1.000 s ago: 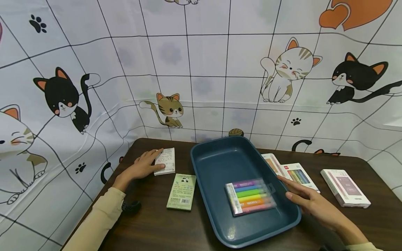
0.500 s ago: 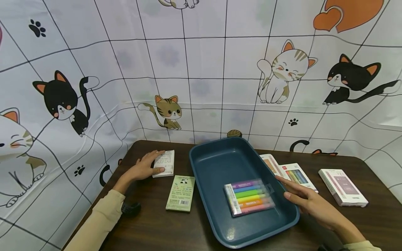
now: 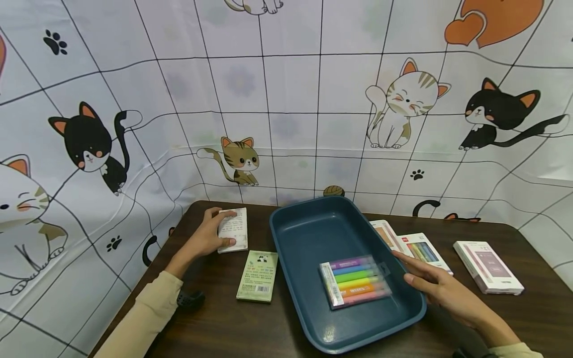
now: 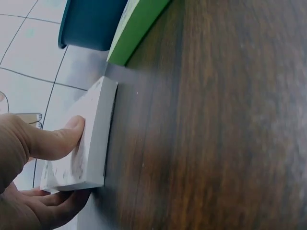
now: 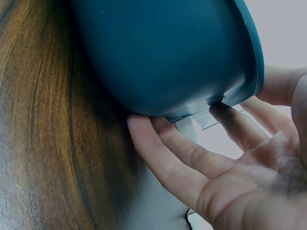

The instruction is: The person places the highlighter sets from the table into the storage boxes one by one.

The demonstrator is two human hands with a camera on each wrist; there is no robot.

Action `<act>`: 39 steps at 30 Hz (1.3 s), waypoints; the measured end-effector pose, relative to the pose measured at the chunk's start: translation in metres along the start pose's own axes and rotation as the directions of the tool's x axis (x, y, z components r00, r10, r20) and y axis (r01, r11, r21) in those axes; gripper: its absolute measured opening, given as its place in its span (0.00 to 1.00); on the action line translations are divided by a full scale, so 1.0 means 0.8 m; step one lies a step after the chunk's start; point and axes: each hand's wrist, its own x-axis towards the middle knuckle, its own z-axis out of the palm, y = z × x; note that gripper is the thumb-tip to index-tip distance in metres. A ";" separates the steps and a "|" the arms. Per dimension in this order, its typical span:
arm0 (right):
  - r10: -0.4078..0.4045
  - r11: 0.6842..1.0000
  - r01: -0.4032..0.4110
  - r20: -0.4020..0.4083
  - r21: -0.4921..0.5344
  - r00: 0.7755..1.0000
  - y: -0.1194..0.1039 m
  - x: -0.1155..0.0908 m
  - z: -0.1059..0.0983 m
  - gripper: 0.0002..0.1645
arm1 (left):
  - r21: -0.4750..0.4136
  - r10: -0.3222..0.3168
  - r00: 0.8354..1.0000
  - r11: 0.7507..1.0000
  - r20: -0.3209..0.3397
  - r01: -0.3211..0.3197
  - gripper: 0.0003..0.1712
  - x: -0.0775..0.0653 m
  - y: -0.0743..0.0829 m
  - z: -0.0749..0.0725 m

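A small white box (image 3: 233,229) with printed text lies near the table's far left edge. My left hand (image 3: 207,237) grips it, and in the left wrist view its thumb (image 4: 55,141) presses the printed face while the other fingers curl round the side. A dark blue tray (image 3: 309,233) sits in the middle, with a clear pack of colored markers (image 3: 358,281) inside. My right hand (image 3: 440,288) holds the tray's right side, thumb at the rim and fingers against the outer wall. A green box (image 3: 258,276) lies between the white box and the tray.
Right of the tray lie a white box with colored pencils pictured (image 3: 423,251), a partly hidden white and pink box (image 3: 386,232), and a thicker white box (image 3: 488,267). A cat-print curtain (image 3: 295,124) hangs behind the dark wooden table (image 3: 215,328).
My left fingers have gone from lying flat over the white box's edge to bending round it, with the wrist raised slightly. The right hand and tray stay in place.
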 end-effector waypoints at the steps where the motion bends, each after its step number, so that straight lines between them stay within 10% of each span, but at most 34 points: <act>1: -0.002 1.000 0.002 0.003 0.000 1.000 0.001 0.000 0.000 0.34 | 0.006 -0.003 1.000 1.000 -0.001 0.003 0.44 0.000 0.001 0.000; 8: 0.009 1.000 -0.009 0.005 0.002 1.000 0.005 0.001 -0.002 0.35 | 0.024 -0.011 1.000 1.000 -0.004 0.011 0.44 0.001 0.001 -0.003; 19: -0.017 1.000 0.017 0.010 0.015 1.000 0.002 0.001 0.000 0.34 | -0.211 -0.076 0.996 0.975 -0.043 0.065 0.42 0.002 0.008 -0.017; 39: -0.030 0.999 0.030 0.012 0.022 0.999 0.002 0.000 -0.001 0.34 | -0.317 0.006 0.998 0.948 -0.057 -0.024 0.42 -0.013 0.091 -0.043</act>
